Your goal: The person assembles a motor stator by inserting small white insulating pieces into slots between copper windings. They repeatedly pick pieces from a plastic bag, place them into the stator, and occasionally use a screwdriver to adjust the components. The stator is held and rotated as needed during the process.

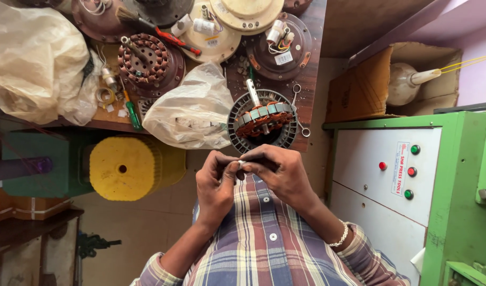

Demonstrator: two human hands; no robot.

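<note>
My plaid shirt [264, 238] shows blue, red and cream; yellow drum [127, 168] at left, green cabinet [457, 212] right, copper-orange windings [264, 121] above.

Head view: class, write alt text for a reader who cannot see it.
Two bare hands, left hand and right hand, pinch a small pale piece together above a plaid shirt. Beyond them a wound fan stator sits on a cluttered wooden bench, beside a plastic bag.

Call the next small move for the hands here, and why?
Probably carry the small pale piece up to the wound stator. Both hands, left hand and right hand, pinch it together well short of the stator, whose copper coils sit exposed at the bench edge.
</note>
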